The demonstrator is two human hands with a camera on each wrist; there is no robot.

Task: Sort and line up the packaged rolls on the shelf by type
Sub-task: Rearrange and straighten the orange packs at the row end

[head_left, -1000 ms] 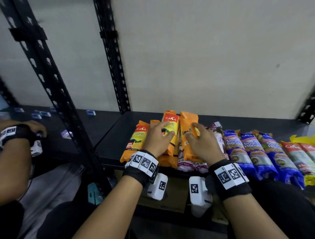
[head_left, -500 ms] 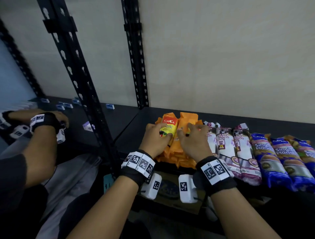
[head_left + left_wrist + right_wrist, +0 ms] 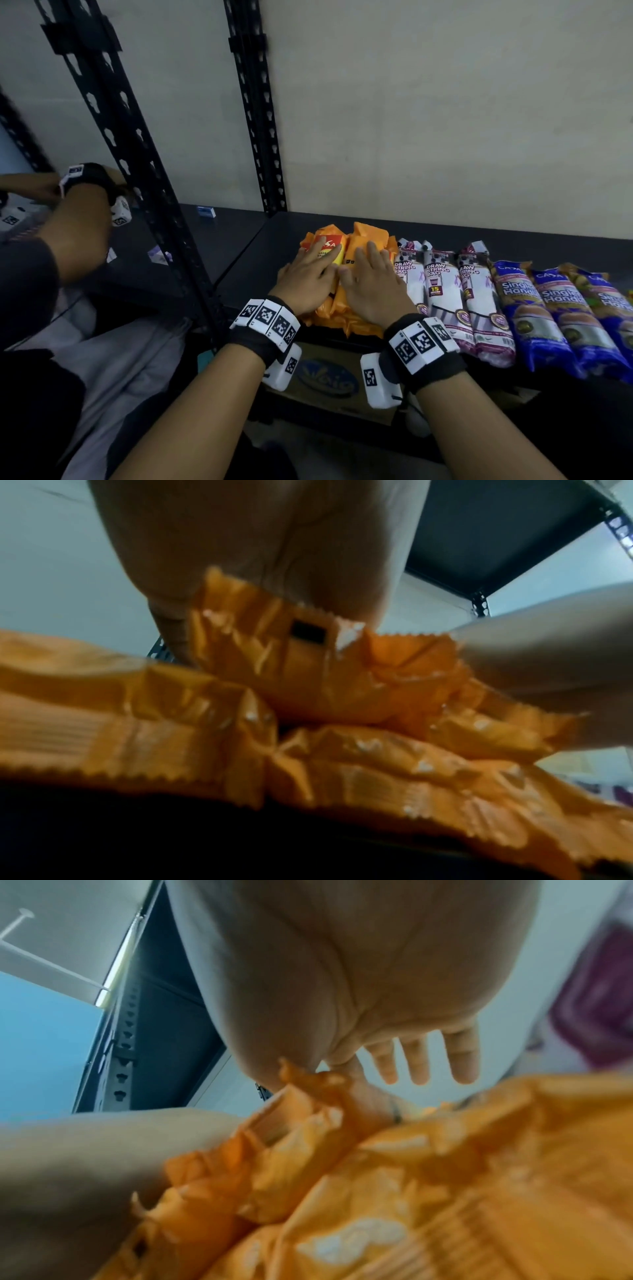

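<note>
Both hands (image 3: pixel 337 286) lie on the pile of packs (image 3: pixel 346 310) on the shelf (image 3: pixel 260 260). The drawstring bag rolls (image 3: pixel 442 294) lie just right of the pile. The single-handle rolls (image 3: pixel 555 315) lie right of those.

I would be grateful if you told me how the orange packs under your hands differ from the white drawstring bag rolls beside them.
The orange packs are heaped on one another, while the white drawstring bag rolls lie side by side in a row. The orange packs are under the left hand and right hand, both flat on top; the white rolls are untouched. Both lie on the same dark shelf, ends toward the wall.
</note>
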